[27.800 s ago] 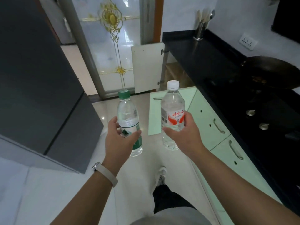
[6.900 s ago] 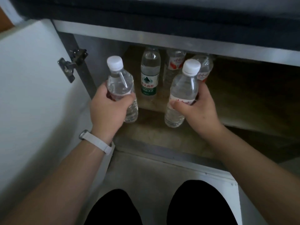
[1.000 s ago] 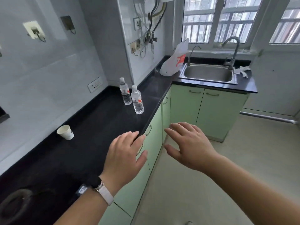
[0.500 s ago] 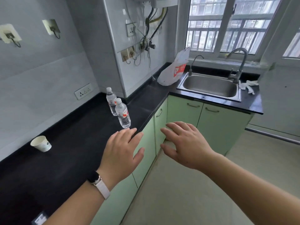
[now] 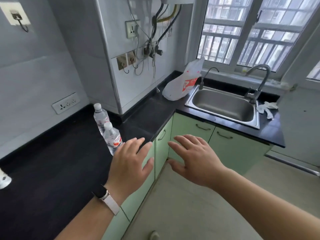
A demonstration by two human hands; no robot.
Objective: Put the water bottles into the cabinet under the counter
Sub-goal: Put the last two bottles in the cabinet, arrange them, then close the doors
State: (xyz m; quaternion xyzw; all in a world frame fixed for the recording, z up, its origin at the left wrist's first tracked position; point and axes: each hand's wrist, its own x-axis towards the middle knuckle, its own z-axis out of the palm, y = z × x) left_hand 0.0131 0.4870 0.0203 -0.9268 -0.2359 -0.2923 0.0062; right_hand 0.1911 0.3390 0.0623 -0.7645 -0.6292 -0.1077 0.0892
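A: Both hands out front, palms down. The left hand [image 5: 129, 163] is flat, fingers straight and slightly spread, thumb out to the side, nothing in it.

B: And the right hand [image 5: 194, 158]?

A: Same picture: fingers fanned, thumb hanging low, empty. It hovers above the floor [image 5: 190, 213] in front of the green cabinet doors [image 5: 240, 149], clear of them.

B: Where does the left one sit?

A: Over the front edge of the black counter [image 5: 52, 167]. The forearm reaches up from the lower left, with a white wristband [image 5: 107, 199] on the wrist. The hands are side by side with a gap between them.

B: The bottles?

A: Two on the counter, both upright, white caps on. The near bottle [image 5: 112, 135], red label, stands right at the left fingertips. The hand hides its base, so I can't tell whether skin meets plastic. The far bottle [image 5: 100, 116] stands just behind it, toward the wall, near the foot of the white pillar.

B: The cabinet?

A: Every green door in view is closed.

B: Further along?

A: The counter turns the corner to a steel sink [image 5: 223, 106] under the window. A white plastic bag [image 5: 183, 84] with red print slumps at its left edge, and a tall tap [image 5: 253, 97] stands at the back right.
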